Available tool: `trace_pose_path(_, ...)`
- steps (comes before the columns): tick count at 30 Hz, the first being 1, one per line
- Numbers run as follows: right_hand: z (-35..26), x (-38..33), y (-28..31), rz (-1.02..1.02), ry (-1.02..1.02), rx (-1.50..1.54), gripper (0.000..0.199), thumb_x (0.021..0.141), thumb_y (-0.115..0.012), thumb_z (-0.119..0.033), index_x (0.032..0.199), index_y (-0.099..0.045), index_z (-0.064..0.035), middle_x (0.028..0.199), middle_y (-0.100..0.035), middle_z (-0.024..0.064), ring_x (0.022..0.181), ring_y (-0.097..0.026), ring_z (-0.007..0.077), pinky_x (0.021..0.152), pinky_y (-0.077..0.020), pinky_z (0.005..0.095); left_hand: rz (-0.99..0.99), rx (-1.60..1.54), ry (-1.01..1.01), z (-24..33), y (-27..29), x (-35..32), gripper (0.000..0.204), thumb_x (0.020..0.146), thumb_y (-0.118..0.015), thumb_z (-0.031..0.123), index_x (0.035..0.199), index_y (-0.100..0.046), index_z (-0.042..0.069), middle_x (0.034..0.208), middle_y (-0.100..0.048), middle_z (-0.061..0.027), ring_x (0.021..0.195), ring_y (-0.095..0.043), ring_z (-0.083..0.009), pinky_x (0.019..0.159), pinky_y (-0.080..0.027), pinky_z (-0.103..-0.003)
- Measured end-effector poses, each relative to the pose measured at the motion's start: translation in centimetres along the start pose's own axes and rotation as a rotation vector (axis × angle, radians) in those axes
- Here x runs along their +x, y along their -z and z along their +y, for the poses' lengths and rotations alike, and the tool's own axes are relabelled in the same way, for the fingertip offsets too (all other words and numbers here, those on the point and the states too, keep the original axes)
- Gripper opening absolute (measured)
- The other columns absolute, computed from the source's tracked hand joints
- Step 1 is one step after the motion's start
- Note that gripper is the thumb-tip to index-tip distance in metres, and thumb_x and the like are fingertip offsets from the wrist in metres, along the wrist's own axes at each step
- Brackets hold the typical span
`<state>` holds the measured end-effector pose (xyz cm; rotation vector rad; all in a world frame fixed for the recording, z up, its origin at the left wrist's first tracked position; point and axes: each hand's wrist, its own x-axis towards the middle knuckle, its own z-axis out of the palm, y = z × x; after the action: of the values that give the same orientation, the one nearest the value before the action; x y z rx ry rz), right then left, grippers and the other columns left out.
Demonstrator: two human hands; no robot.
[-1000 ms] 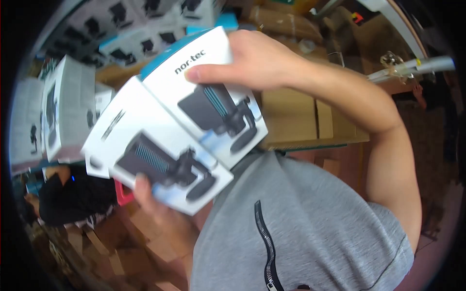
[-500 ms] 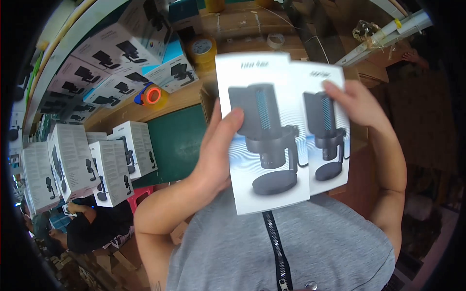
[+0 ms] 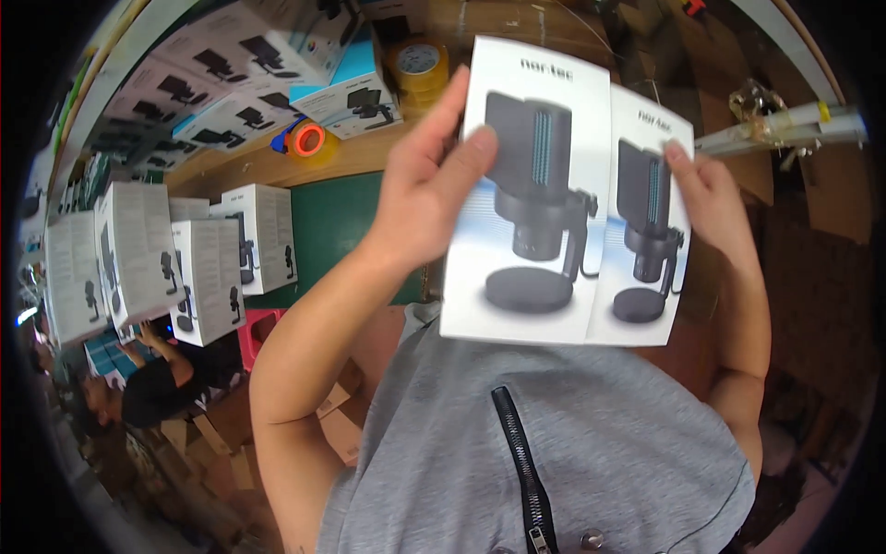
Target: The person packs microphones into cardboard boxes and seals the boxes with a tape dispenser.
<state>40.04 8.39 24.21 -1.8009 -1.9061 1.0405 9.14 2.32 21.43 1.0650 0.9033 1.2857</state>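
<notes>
In front of my chest are two white boxes side by side, each printed with a dark grey desk microphone on a round base. My left hand [image 3: 427,189] is closed on the left edge of the larger-looking microphone box [image 3: 540,235], its thumb on the front and fingers behind. With its thumb on the front, my right hand [image 3: 724,208] grips the right edge of the other microphone box [image 3: 641,245]. The boxes touch along their inner edges and tilt slightly. Their backs and my fingertips behind them are hidden.
On the left, several white microphone boxes [image 3: 138,254] stand upright by a green mat [image 3: 323,226]. Behind them are more stacked boxes [image 3: 208,83], an orange-cored tape roll [image 3: 306,140] and yellow tape rolls [image 3: 420,69]. Another person [image 3: 166,369] is at lower left, near cardboard pieces.
Both hands have raised the two boxes up and a little to the right, and the boxes now lean slightly clockwise. The surroundings have shifted with my head's movement.
</notes>
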Motion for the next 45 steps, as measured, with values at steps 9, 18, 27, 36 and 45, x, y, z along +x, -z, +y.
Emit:
trace_pose_path(9, -0.9, 1.4, 4.9, 0.169, 0.115, 0.031, 0.063, 0.097, -0.050, -0.054, 0.077, -0.067, 0.0035, 0.058, -0.056, 0.0000, 0.053, -0.048, 0.0073, 0.052, -0.0405, 0.0266, -0.036, -0.134, -0.055, 3.5, -2.1, 5.2, 0.056, 0.095, -0.055, 0.010, 0.147, -0.037, 0.000, 0.122, -0.062, -0.0072, 0.107, -0.058, -0.0116, 0.091, -0.045, -0.024)
trace_pose_path(18, -0.7, -4.7, 1.7, 0.236, 0.143, 0.090, 0.050, 0.099, -0.052, -0.042, 0.098, -0.066, 0.0053, 0.068, -0.064, 0.0064, 0.064, -0.056, 0.0092, 0.060, -0.0460, 0.0283, -0.003, -0.088, -0.060, 2.3, -2.9, 0.5, 0.057, 0.096, -0.050, 0.005, 0.148, -0.030, -0.004, 0.130, -0.057, -0.0088, 0.112, -0.054, -0.0102, 0.096, -0.041, -0.024)
trace_pose_path(27, 2.3, -1.0, -1.9, 0.094, -0.097, -0.157, 0.065, 0.096, -0.046, -0.058, 0.095, -0.070, 0.0028, 0.079, -0.068, 0.0214, 0.082, -0.068, 0.0359, 0.076, -0.0511, 0.0403, 0.007, -0.071, 0.220, -4.3, 0.7, 3.9, 0.057, 0.094, -0.053, 0.007, 0.147, -0.036, -0.002, 0.126, -0.060, -0.0107, 0.109, -0.057, -0.0123, 0.093, -0.045, -0.027)
trace_pose_path(36, 11.9, 8.9, -15.2, -0.140, -0.362, 0.197, 0.058, 0.100, -0.041, -0.045, 0.107, -0.063, 0.0091, 0.093, -0.069, 0.0236, 0.070, -0.070, 0.0290, 0.062, -0.0584, 0.0388, -0.041, 1.829, -0.654, -5.6, 4.0, 8.1, 0.061, 0.082, -0.062, 0.018, 0.140, -0.046, 0.005, 0.149, -0.034, -0.0279, 0.125, -0.048, -0.0472, 0.102, -0.043, -0.045)
trace_pose_path(45, 12.2, 4.0, -23.8, -0.178, -0.100, 0.296, 0.062, 0.086, -0.066, -0.056, 0.115, -0.063, -0.0004, 0.098, -0.070, 0.0116, 0.088, -0.065, 0.0199, 0.079, -0.0511, 0.0348, -0.072, 1.174, 0.437, -5.0, 9.9, -4.3, 0.048, 0.080, -0.052, 0.012, 0.124, -0.051, -0.008, 0.095, -0.064, -0.0340, 0.094, -0.062, -0.0493, 0.088, -0.049, -0.054)
